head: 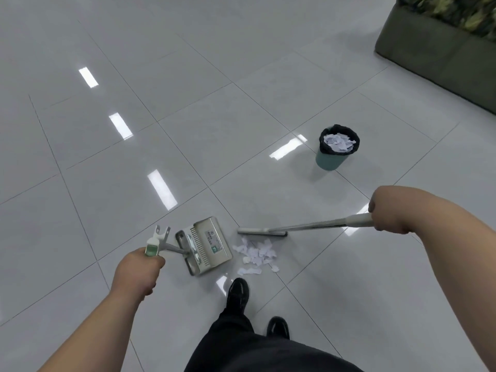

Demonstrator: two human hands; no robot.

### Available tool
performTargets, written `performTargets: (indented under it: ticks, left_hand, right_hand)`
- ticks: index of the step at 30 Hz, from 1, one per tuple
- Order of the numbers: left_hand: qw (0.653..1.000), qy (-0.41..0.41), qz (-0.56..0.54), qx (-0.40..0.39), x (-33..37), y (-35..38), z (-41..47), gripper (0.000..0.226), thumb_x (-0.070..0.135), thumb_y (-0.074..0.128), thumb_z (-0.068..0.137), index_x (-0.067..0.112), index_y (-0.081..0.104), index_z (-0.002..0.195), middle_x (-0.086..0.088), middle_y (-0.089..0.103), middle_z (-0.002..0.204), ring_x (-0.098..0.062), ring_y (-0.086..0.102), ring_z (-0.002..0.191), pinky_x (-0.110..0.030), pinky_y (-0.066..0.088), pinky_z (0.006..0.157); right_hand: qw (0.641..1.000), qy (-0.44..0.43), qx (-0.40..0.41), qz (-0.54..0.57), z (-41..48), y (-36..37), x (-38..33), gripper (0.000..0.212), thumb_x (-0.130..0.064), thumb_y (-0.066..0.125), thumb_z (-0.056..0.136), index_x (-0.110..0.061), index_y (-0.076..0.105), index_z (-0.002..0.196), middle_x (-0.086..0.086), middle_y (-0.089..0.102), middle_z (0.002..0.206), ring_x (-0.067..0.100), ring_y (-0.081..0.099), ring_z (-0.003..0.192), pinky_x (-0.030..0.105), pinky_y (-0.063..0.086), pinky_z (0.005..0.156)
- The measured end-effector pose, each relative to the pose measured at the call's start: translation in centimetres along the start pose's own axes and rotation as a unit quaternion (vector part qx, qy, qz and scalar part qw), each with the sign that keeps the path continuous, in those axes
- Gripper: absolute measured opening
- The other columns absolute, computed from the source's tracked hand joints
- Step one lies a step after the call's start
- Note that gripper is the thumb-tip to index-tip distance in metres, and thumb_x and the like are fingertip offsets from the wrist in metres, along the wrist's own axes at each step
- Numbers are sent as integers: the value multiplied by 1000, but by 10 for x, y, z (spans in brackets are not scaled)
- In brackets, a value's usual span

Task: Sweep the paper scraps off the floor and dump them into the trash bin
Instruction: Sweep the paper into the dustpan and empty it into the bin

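Observation:
A pile of white paper scraps (257, 253) lies on the glossy tiled floor in front of my feet. My left hand (138, 269) grips the handle of a beige dustpan (208, 245), which rests on the floor just left of the scraps. My right hand (389, 210) holds the long handle of a broom (308, 226); its flat head (261, 231) touches the floor just beyond the pile. A teal trash bin (336, 149) with a black liner stands farther away to the right, with paper scraps inside it.
A dark green planter box (434, 49) with foliage fills the far right corner. My black shoes (237, 294) and dark trousers are at the bottom centre. Pale floor tiles stretch to the left and ahead.

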State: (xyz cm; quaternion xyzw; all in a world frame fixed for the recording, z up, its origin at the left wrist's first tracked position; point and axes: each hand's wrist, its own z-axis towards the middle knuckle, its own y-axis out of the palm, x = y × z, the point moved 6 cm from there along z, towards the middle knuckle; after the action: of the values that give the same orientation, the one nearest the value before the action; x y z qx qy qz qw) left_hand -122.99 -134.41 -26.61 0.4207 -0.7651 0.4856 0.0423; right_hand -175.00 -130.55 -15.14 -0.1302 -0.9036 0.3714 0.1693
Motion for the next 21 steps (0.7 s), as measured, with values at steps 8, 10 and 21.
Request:
performTargets:
  ticks: [8, 10, 21]
  left_hand:
    - [999, -21, 16, -37, -37, 2, -20, 5, 3, 51, 74, 8, 51, 74, -10, 44, 58, -23, 36, 46, -32, 36, 51]
    - [998, -34, 0, -55, -47, 2, -20, 11, 0, 50, 74, 10, 46, 74, -9, 39, 59, -21, 31, 47, -30, 31, 50]
    - [975, -93, -135, -152, -119, 9, -21, 13, -1, 55, 83, 9, 49, 76, -10, 41, 63, -18, 31, 47, -24, 28, 48]
  right_hand:
    - [998, 41, 15, 52, -34, 45, 14, 16, -8, 52, 87, -11, 66, 92, 6, 67, 72, 22, 54, 54, 24, 37, 51]
    - [997, 50, -6, 57, -45, 56, 6, 13, -7, 49, 89, -10, 62, 88, 8, 65, 68, 21, 54, 49, 24, 38, 50]
    - [978, 72, -147, 127, -128, 141, -113, 13, -3, 55, 90, -7, 49, 79, 12, 56, 71, 22, 53, 42, 22, 40, 43]
